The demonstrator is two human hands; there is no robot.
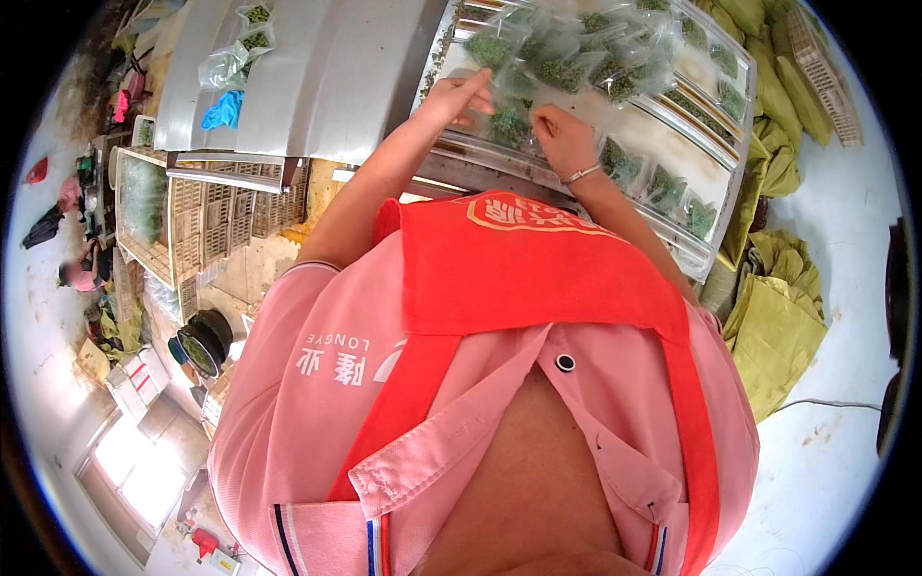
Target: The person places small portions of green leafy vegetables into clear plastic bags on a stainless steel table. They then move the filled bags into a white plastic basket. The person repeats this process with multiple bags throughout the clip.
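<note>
Between my two hands, a clear plastic bag of small green pieces [510, 124] rests on the near side of the metal worktable [681, 133]. My left hand [455, 99] is at the bag's left side, index finger extended; whether its fingers grip the film is unclear. At the right edge, my right hand [565, 140] has curled fingers that appear to pinch the plastic. Just beyond lie several similar filled bags [565, 68] in a loose heap. Another bag [486, 49] sits past my left fingertips. More filled bags [659, 183] lie in a row right of my right wrist.
A sloping sheet-metal surface [346, 72] adjoins on the left, bearing small bags [256, 39] and a blue glove-like item [224, 110]. Stacked plastic crates [209, 216] stand below it. Yellow-green woven sacks [778, 317] flank the right side. A person [90, 270] is far left.
</note>
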